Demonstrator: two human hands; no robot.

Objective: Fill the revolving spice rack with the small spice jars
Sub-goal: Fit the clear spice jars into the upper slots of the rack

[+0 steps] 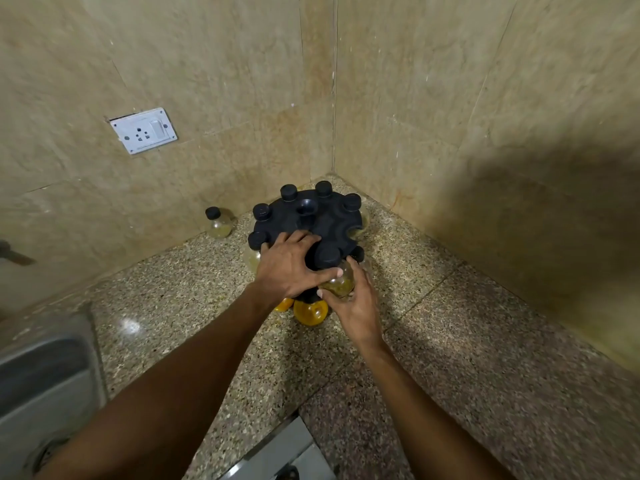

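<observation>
A speckled granite countertop [180, 306] fills the corner where two beige marble-look tiled walls [214, 64] meet, and a seam line crosses its surface toward the right wall. A white socket plate with a switch [143, 130] is set slightly crooked in the left wall, well above the counter. At the left edge a stainless steel sink [41, 368] is let into the counter, a dark, blurred fitting [15, 255] juts from the wall above it, and another strip of steel [280, 452] shows at the bottom edge below the counter front.
</observation>
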